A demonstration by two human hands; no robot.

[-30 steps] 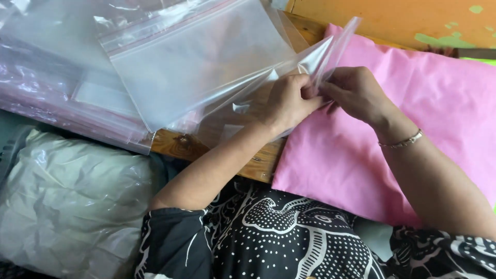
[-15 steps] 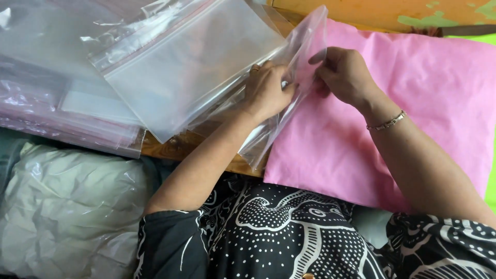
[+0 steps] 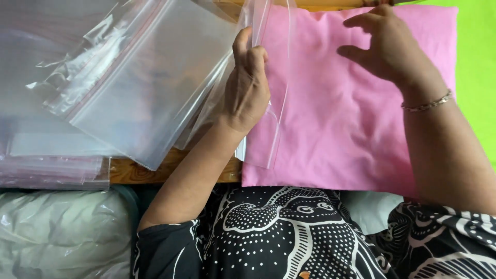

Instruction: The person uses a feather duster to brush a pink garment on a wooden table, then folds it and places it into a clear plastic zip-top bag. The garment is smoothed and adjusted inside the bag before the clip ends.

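Currently your left hand (image 3: 248, 85) is closed on the open edge of a clear zip bag (image 3: 276, 77), thumb and fingers pinched together on the plastic, holding that edge upright along the left side of the pink pillow (image 3: 336, 124). Your right hand (image 3: 387, 44) hovers over the upper part of the pillow with its fingers spread apart and slightly curled, gripping nothing; whether the fingertips touch the fabric cannot be told. A thin bracelet (image 3: 426, 105) sits on that wrist. The pillow lies flat on the wooden table (image 3: 170, 170), its near edge just above your lap, with part of the bag draped over its left margin. To the left of your left hand lies a loose stack of clear zip bags (image 3: 134, 77) with red closure strips, overlapping one another. At lower left, below the table edge, a bagged pale green bundle (image 3: 62, 232) rests. A bright green surface (image 3: 475, 67) shows just beside the pillow on the right
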